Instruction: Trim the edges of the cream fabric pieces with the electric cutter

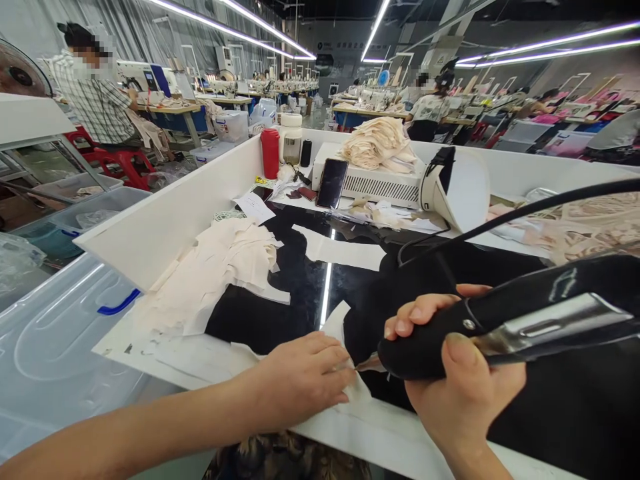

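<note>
My right hand (463, 373) is wrapped round a black handheld tool (420, 343) with a silver lever and a cable. The tool's narrow metal tip touches or nearly touches a cream fabric piece (337, 323) at the table's front edge. On that piece lies my left hand (313, 377), its fingers together and bent over the cloth close to the tip. Another cream piece (345, 252) lies flat on the glossy black surface (300, 313). To the left spreads a layered pile of cream pieces (215, 267).
At the back stand a red bottle (271, 153), a phone (333, 182), a white vented box (370, 181) with folded fabric, and a white lamp-like cone (465, 190). A raised white rim (185, 213) borders the table. Clear plastic bins (65, 347) sit left. People work behind.
</note>
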The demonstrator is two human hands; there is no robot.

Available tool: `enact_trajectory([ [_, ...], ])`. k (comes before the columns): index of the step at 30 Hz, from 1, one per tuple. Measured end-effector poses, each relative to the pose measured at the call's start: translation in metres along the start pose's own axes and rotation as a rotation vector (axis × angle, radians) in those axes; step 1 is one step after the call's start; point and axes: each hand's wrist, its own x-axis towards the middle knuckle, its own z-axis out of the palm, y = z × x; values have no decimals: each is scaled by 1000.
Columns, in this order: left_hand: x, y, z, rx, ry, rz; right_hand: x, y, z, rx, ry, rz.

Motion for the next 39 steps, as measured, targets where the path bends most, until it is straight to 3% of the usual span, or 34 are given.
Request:
enact_trajectory([
  [10, -7, -14, -3, -43, -35, -9, -1, -2, 0, 3, 10, 8],
  [33, -17, -2, 1, -102, -78, -85, 4, 1, 9, 8, 52, -24],
  [39, -17, 17, 2, -44, -84, -132, 2, 0, 10, -13, 40, -6],
])
